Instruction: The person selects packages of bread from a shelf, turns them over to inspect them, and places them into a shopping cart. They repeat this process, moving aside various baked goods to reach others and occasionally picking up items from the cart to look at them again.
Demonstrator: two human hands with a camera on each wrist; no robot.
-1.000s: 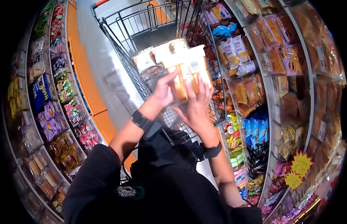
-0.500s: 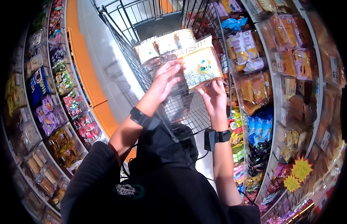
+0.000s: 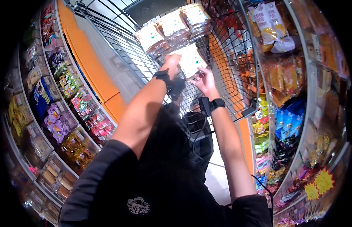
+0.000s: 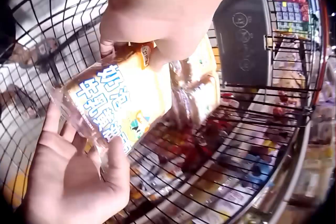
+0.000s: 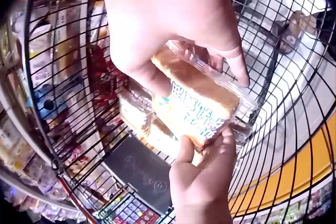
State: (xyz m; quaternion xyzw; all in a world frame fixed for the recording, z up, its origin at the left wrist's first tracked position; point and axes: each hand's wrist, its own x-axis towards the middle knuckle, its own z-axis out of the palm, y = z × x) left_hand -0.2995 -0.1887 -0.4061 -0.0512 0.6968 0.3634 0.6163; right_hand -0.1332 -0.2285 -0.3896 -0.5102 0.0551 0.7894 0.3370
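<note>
Low inside the shopping cart, both hands hold a clear-wrapped bread pack (image 3: 192,60) with a white and yellow label in blue and white lettering. My left hand (image 3: 172,63) grips its left side, thumb on the label face in the left wrist view. With its thumb over the label, my right hand (image 3: 204,80) pinches the near right end by the crimped wrapper edge (image 5: 223,79). Sliced bread shows golden brown through the film in the right wrist view. Just beyond, a row of three similar bread packs (image 3: 174,25) stands in the cart.
The cart's black wire wall (image 3: 231,68) rises around the hands, with a dark panel (image 4: 244,40) at its far end. Shelves of packaged snacks (image 3: 285,72) line the right, and candy bins (image 3: 75,102) with an orange base (image 3: 89,60) run along the left.
The bread pack has turned from its barcoded back to its labelled front and moved down into the cart, close to the row. Both arms have reached farther forward, and the view has shifted.
</note>
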